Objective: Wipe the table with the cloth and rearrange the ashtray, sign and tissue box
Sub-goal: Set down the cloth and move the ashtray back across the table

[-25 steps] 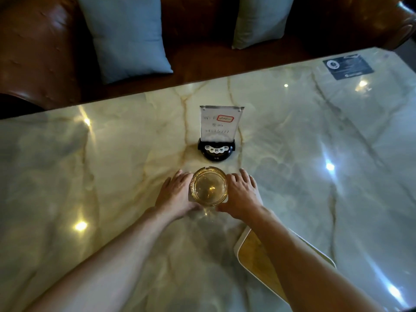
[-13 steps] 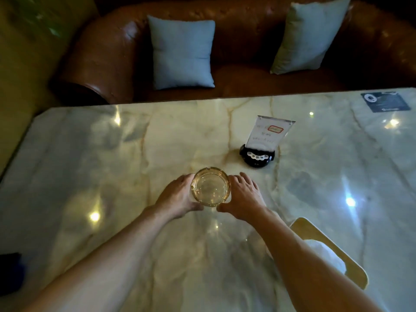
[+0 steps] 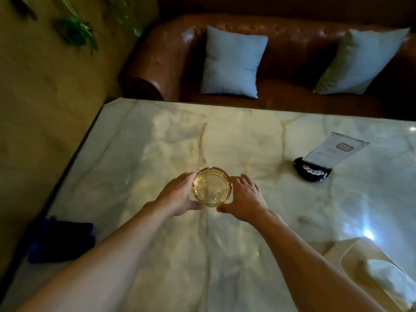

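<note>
Both hands cup glass ashtray on marble table

A lounge or café seating area is suggested: a glossy marble tabletop is set before a brown leather sofa with two pale cushions, and a glass ashtray, a standing sign and a tissue box are laid out for guests.

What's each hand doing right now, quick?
Left hand: curled against the left side of the glass ashtray, gripping it.
Right hand: pressed against the ashtray's right side, gripping it too.
</note>
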